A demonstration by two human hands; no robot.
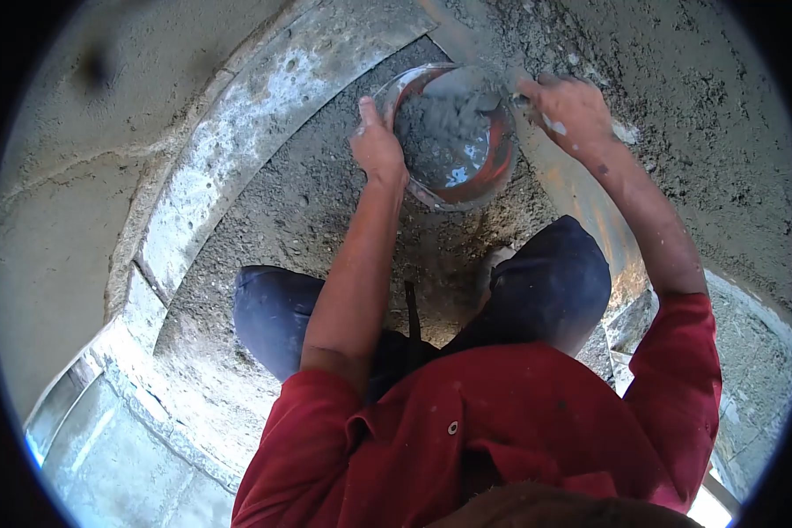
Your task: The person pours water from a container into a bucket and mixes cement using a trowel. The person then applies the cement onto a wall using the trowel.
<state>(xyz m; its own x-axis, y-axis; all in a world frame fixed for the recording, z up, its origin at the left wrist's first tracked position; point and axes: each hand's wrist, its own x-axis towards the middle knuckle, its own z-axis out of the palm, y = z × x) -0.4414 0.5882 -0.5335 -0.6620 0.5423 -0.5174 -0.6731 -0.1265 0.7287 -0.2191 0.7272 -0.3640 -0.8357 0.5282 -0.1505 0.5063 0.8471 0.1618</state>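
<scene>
A round reddish bucket (502, 145) with a grey-smeared rim stands in front of my knees, tilted so its inside faces me. Wet grey mortar (444, 132) lies in it, with a shiny watery patch low down. My left hand (378, 148) is closed on the bucket's left rim, thumb pointing up. At the upper right, my right hand (572, 113) is wrapped round the handle of a trowel, its fingers spotted with mortar. The trowel blade (466, 85) reaches into the top of the bucket and is partly blurred and covered by mortar.
A curved, whitish-stained concrete edge (198, 172) runs along the left. Rough grey plaster (686, 114) covers the surface on the right. Gritty debris (282, 207) lies around the bucket. My bent knees (559, 273) in dark trousers flank the space below it.
</scene>
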